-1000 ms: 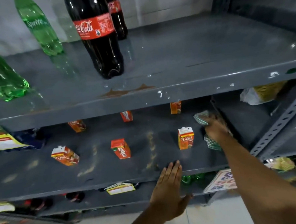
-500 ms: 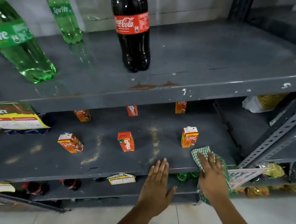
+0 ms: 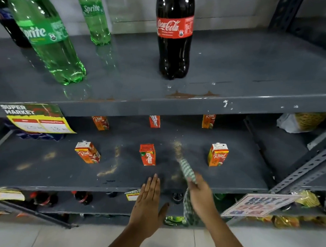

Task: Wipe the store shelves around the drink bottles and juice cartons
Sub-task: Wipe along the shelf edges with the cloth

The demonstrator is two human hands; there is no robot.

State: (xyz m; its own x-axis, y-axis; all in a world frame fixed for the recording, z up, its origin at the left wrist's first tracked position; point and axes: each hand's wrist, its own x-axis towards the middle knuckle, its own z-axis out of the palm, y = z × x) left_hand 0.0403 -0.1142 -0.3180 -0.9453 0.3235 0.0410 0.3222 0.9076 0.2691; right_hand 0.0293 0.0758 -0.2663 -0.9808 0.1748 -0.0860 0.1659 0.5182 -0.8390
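Note:
A grey middle shelf (image 3: 47, 172) carries several small orange and red juice cartons; the front row is a Real carton (image 3: 87, 152), a Maaza carton (image 3: 147, 154) and another Real carton (image 3: 217, 154). Dusty streaks (image 3: 177, 150) lie between them. My right hand (image 3: 200, 194) is shut on a green checked cloth (image 3: 187, 171), whose end flicks up over the shelf's front between the Maaza and the right Real carton. My left hand (image 3: 149, 205) rests flat and open at the shelf's front edge. The top shelf (image 3: 250, 71) holds a Coca-Cola bottle (image 3: 174, 36) and Sprite bottles (image 3: 50, 40).
A yellow supermarket price sign (image 3: 38, 120) hangs at the left of the top shelf's edge. A "Buy 1 Get 1" card (image 3: 257, 205) sticks out at the lower right. Slotted steel uprights (image 3: 308, 166) frame the right side. Dark bottles stand on the bottom shelf (image 3: 83, 198). A snack bag (image 3: 301, 121) lies right.
My right hand has come from the shelf's right rear, past the right Real carton, to the front edge, and now flicks the cloth left. The view has shifted right; my left hand stays.

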